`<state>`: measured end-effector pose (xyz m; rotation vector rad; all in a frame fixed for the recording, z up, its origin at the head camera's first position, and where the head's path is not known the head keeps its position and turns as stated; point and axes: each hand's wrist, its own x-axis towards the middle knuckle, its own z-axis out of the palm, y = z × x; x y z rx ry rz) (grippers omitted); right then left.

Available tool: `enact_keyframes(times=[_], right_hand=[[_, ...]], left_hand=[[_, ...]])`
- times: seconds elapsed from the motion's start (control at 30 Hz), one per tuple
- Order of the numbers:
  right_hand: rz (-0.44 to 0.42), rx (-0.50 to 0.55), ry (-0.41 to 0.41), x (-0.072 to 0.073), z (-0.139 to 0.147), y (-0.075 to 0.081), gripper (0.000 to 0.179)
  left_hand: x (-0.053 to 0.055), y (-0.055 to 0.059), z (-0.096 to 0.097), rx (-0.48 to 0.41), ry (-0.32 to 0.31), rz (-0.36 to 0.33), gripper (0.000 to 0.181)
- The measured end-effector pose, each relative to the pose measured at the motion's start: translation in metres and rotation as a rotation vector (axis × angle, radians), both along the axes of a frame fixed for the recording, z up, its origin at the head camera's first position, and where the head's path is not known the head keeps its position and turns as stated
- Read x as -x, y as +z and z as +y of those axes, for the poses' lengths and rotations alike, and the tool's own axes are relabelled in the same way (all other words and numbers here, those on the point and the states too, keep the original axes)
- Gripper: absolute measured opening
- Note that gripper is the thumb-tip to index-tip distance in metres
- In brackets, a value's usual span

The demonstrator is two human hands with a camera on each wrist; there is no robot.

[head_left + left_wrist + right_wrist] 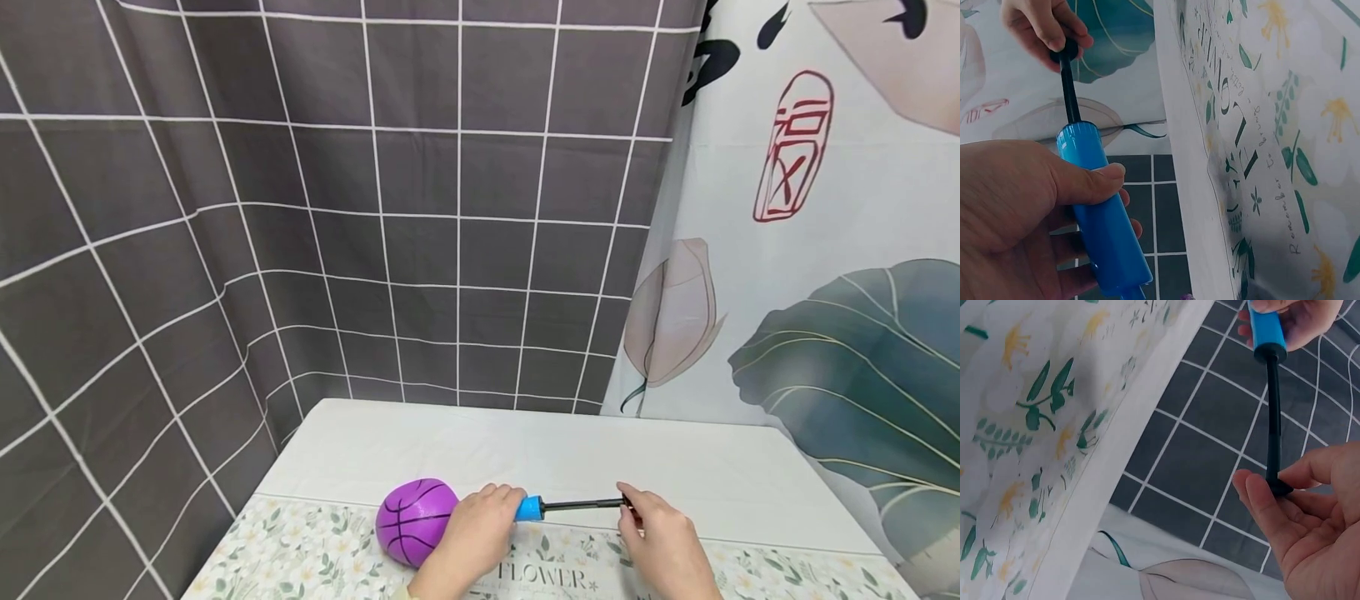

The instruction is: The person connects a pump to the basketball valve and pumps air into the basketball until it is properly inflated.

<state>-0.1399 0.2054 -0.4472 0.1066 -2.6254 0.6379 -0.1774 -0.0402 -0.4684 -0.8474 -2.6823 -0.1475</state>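
Hand pump (529, 508) of smooth, glossy blue, apparently plastic, lies just to the right of the purple ball, its length running roughly sideways away from it. The barrel is a plain cylinder that narrows to a slimmer blue neck at the end nearer the ball; whether that end touches the ball is hidden behind the left hand (483, 525). From the barrel's other end, farther from the ball, a thin black rod (1274, 406) stands well out, straight and slightly stepped in thickness, finishing in a small, rounded black knob (1065, 50).

The left hand, close against the ball's right side in the head view, is wrapped around the barrel, its thumb laid across the shiny surface. The right hand (663, 533), farther right of the ball, pinches the knob between thumb and fingertips.

The ball (415, 522) itself is smooth and softly shiny, marked with black curved basketball lines, its outline a little lopsided rather than truly round. Beneath it spreads a tablecloth (300, 546) printed with pale flowers, green leaves and lettering, with a plain white band behind the ball. Farther back, and also to the ball's left, hangs a dark grey fabric (420, 183) with a white grid, rippled in soft folds. Well right of the ball and behind it, a pale sheet (870, 333) carries a broad blue-green leaf, pinkish petals and a red seal-like mark.
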Motion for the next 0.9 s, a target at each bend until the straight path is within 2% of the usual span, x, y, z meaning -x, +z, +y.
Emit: enact_keyframes(times=[0.2,0.3,0.4,0.57,0.8,0.9], right_hand=[[0.026,-0.035,-0.029,0.003,-0.011,0.0,0.03],[0.082,-0.063,-0.018,0.004,-0.021,-0.003,0.03],[0.097,-0.089,0.0,0.005,-0.034,-0.007,0.03],[0.043,-0.093,0.026,0.005,-0.055,-0.012,0.03],[0.015,-0.095,0.098,0.006,-0.074,-0.017,0.027],[0.009,-0.086,0.11,0.007,-0.074,-0.017,0.026]], left_hand=[[0.001,0.0,0.001,0.014,-0.009,0.034,0.037],[0.002,0.001,0.002,0.025,-0.009,0.043,0.037],[0.001,0.001,0.003,0.036,-0.009,0.039,0.039],[0.0,0.001,0.005,0.039,-0.017,0.048,0.039],[0.003,-0.004,0.007,0.032,-0.048,0.14,0.023],[0.003,-0.003,0.006,0.032,-0.048,0.121,0.023]])
